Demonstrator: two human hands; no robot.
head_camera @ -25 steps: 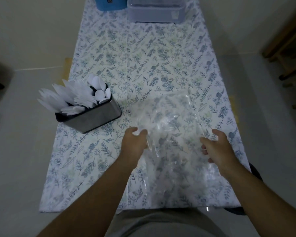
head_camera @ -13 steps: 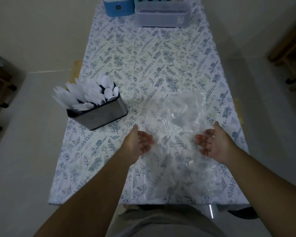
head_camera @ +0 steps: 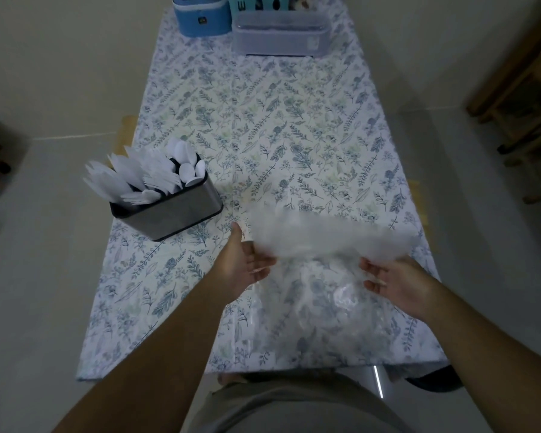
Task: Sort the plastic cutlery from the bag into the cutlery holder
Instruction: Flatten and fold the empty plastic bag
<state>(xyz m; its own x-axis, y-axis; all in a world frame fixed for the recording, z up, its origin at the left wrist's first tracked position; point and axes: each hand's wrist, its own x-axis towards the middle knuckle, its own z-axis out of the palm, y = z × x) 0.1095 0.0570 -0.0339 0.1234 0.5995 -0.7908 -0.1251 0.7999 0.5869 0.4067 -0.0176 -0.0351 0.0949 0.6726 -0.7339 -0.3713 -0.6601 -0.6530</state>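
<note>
The tablecloth [head_camera: 263,126] is white with blue and green leaves and flowers. The cutlery holder [head_camera: 172,214] is shiny silver, and the plastic cutlery [head_camera: 144,175] in it is white. The bag [head_camera: 322,242] is clear. A blue box [head_camera: 200,17] stands beside a grey tub [head_camera: 278,39].

Both forearms are bare from the lower edge of the head view up to the wrists, with no sleeve, watch, band or ring showing on either. The left hand [head_camera: 247,264] and the right hand [head_camera: 394,282] wear no gloves, and the fingernails look short and unpainted. At the bottom middle of the view the person's torso shows in a plain grey-olive garment [head_camera: 297,404] with no print, buttons or pockets to be made out
</note>
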